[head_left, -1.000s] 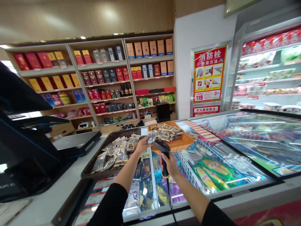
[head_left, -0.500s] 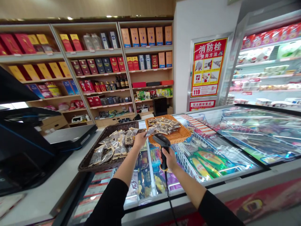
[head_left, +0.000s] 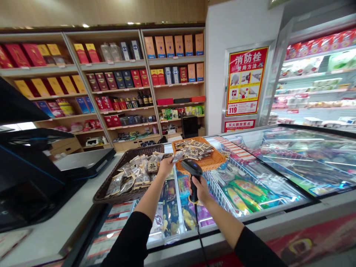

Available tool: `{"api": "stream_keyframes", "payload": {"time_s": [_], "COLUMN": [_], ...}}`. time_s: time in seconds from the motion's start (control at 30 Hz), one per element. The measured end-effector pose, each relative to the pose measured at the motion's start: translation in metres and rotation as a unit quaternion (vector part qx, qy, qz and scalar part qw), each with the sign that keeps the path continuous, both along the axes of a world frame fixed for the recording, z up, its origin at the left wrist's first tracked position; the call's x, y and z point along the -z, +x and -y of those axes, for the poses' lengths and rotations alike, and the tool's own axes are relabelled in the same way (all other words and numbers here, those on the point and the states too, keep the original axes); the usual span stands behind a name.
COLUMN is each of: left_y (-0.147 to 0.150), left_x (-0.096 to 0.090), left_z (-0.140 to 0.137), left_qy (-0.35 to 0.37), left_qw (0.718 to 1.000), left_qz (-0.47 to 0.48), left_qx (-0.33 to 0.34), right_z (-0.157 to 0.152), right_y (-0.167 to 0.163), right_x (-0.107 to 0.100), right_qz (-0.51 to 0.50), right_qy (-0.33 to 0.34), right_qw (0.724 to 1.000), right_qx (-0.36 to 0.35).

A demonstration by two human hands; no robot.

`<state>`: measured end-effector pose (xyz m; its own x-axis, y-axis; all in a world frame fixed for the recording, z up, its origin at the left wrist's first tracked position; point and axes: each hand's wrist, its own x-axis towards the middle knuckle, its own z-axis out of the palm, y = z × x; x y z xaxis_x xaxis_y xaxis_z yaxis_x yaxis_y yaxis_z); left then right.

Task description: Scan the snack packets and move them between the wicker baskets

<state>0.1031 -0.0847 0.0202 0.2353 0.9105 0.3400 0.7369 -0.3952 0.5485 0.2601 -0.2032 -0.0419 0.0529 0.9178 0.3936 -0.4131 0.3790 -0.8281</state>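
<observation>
My left hand [head_left: 166, 166] pinches a small snack packet [head_left: 178, 157] between the two baskets. A black barcode scanner [head_left: 194, 174] is gripped in my right hand [head_left: 200, 188], its head angled left toward that packet and its cable hanging down. Left of my left hand is a dark brown wicker basket [head_left: 104, 185] heaped with small snack packets [head_left: 137, 168]. Behind the scanner lies an orange wicker basket [head_left: 215, 160], which holds more packets [head_left: 194, 148] of similar look. Both baskets rest on the glass top of a chest freezer.
The chest freezer [head_left: 278, 218] spans the front, with frozen goods [head_left: 247, 191] under its glass. On the left, a counter [head_left: 50, 237] carries a dark checkout machine [head_left: 30, 178]. Shelves of boxes [head_left: 119, 79] line the back wall; a lit fridge [head_left: 314, 81] stands at right.
The whole view has shifted down very slightly. Both hands keep their grip on the packet and the scanner, with hardly any movement.
</observation>
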Motion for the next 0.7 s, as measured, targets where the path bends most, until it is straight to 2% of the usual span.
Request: {"api": "stream_keyframes", "payload": {"time_s": [0.2,0.27,0.37,0.43,0.5,0.57,0.63,0.7], "left_y": [0.001,0.002,-0.005,-0.018,-0.037,-0.057,-0.074,-0.082], "left_x": [0.0,-0.002,-0.009,-0.016,-0.023,-0.028,-0.03,-0.032], "left_z": [0.001,0.005,0.015,0.024,0.033,0.042,0.05,0.056], "left_qy": [0.002,0.023,0.091,0.131,0.153,0.144,0.095,0.038], "left_qw": [1.0,0.999,0.986,0.97,0.957,0.943,0.929,0.921], "left_qz": [-0.014,0.001,0.036,0.021,-0.047,-0.155,-0.249,-0.297], "left_qx": [-0.007,-0.03,-0.132,-0.203,-0.24,-0.256,-0.255,-0.251], "right_z": [0.0,-0.001,-0.004,-0.008,-0.012,-0.015,-0.017,-0.017], "right_y": [0.0,0.0,0.002,0.005,0.01,0.014,0.016,0.017], "right_x": [0.001,0.002,0.003,0.005,0.007,0.008,0.009,0.01], "right_qz": [-0.004,-0.007,-0.018,-0.032,-0.044,-0.051,-0.054,-0.058], "right_qy": [-0.002,-0.013,-0.037,-0.055,-0.074,-0.092,-0.107,-0.119], "right_qw": [1.0,1.0,0.998,0.995,0.991,0.987,0.984,0.981], "right_qx": [0.004,0.01,0.04,0.075,0.105,0.124,0.134,0.139]}}
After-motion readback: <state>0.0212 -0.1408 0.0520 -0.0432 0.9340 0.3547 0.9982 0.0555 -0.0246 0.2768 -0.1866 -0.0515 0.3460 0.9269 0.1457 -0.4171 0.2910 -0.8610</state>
